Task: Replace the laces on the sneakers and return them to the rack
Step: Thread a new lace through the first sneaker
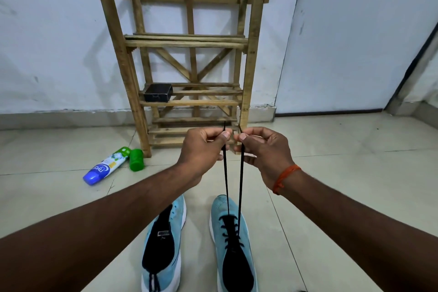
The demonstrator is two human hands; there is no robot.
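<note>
Hands at mid-frame: your left hand (201, 152) and right hand (263, 152) each pinch one end of the black lace (240, 178), taut above the lower-right blue sneaker (221, 207).

Two grips: the left grip (203, 149) pinches the left strand (225, 178) and the right grip (260, 149) pinches the right strand (241, 178), two black strands in all. Below the grips lie two light-blue sneakers, the unlaced sneaker (161, 244) and the laced sneaker (233, 244). Beyond the grips is one wooden rack (189, 40) holding one black box (158, 93). Left of the left grip are one spray can (106, 168) and one green cap (136, 159).
</note>
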